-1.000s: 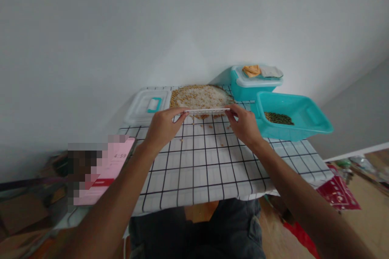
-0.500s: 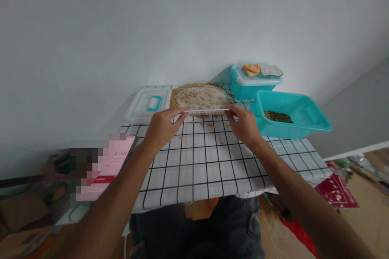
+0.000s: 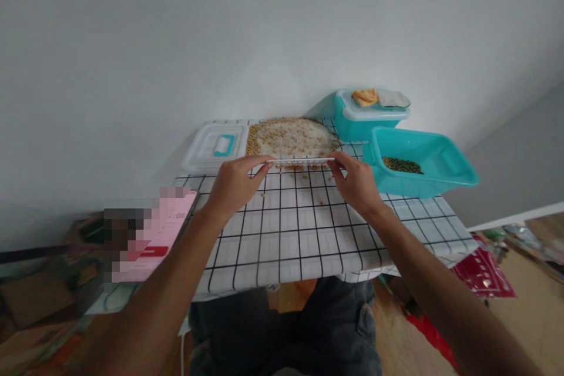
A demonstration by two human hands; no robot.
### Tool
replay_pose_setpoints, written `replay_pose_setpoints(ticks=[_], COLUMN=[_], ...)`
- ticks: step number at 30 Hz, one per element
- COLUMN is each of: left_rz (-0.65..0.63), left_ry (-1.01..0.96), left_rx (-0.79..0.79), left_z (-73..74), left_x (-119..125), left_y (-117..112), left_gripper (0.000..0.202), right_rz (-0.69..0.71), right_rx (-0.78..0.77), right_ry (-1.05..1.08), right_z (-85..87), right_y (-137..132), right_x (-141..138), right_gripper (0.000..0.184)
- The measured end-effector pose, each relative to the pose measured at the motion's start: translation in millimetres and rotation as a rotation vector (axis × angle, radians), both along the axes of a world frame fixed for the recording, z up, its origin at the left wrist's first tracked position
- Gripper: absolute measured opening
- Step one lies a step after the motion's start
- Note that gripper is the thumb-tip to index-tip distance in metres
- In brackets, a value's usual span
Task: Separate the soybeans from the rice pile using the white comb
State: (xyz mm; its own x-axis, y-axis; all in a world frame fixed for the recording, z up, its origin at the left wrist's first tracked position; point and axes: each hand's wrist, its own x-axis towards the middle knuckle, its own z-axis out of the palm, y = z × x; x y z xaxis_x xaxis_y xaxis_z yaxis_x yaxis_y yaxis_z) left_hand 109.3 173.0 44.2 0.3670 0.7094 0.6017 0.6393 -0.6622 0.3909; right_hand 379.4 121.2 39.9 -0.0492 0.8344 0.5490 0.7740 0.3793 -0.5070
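Above the bench (image 3: 288, 241), short of its back edge, a white rack (image 3: 301, 160) is pinched by its ends in the left hand (image 3: 238, 183) and right hand (image 3: 358, 182); though poorly shown edge-on, it is judged light, stiff, best held there.

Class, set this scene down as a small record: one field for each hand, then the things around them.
Left hand: left hand pinches one end of a thin white piece
Right hand: right hand pinches the other end
Beyond the hands: heap of white and yellow grains
Left of heap: lid with teal handle
Right: open teal bin holding small green pieces
Behind bin: closed teal box, cloths on top
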Motion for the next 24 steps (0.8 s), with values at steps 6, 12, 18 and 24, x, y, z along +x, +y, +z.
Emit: replay_pose_setpoints(ticks=[6,12,18,24], left_rz=[0.012,0.024,0.026,0.016], left_ry=[0.01,0.025,0.029,0.033], left_rx=[0.002,-0.021,-0.033,-0.021], left_z=[-1.6,-1.5,-0.4,3.1], left_x=[-0.5,-1.9,-3.9,-3.2], left_y=[-3.5,-6.6,-12.0,-14.1], left_gripper=[0.021,0.022,0.023,0.022], right_rz=[-0.001,0.009,-0.002,0.005], right_rx=[-0.016,-0.018,-0.026,-0.018], right_ry=[0.001,-0.001,-0.014,-0.014], right_z=[0.3,0.6,0.0,4.3], right_y=[-2.6,-5.7,-10.4,-13.7], right_x=[0.3,1.0,0.3,1.4], right_gripper=[0.021,0.02,0.022,0.022])
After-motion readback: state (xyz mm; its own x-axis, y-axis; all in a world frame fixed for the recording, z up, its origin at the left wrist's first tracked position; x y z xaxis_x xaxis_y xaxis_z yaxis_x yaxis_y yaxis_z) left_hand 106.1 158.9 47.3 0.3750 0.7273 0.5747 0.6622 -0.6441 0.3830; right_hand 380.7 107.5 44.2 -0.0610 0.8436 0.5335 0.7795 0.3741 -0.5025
